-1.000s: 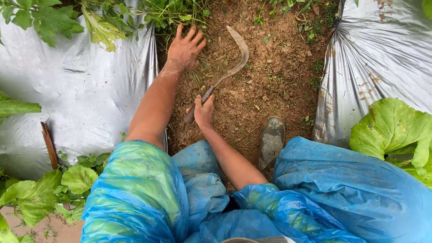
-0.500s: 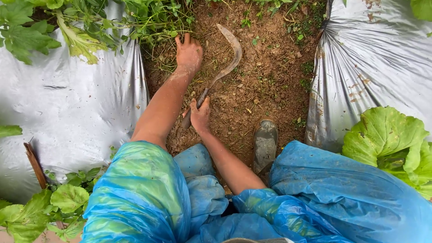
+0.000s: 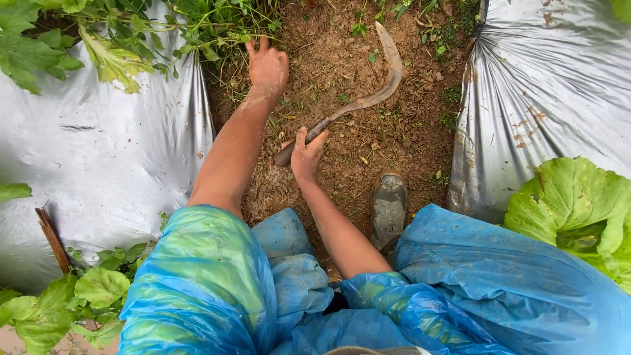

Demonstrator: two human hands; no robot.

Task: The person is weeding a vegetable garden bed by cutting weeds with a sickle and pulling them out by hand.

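Bare soil furrow [image 3: 388,131] between 2 silver plastic-covered beds, seen from above a crouching person in a blue raincoat [image 3: 473,289].
Nearest, a muddy boot [image 3: 389,207] stands on the furrow's right half, close to the right sheet [image 3: 545,85]; open dirt lies ahead of it. Right hand [image 3: 306,155] is clenched around the handle of a curved sickle [image 3: 368,98], its blade arcing over open soil toward the far right. Farther off, left hand [image 3: 267,66] presses into weeds [image 3: 217,26] at the left sheet's [image 3: 105,151] edge, fingers curled among the stems.
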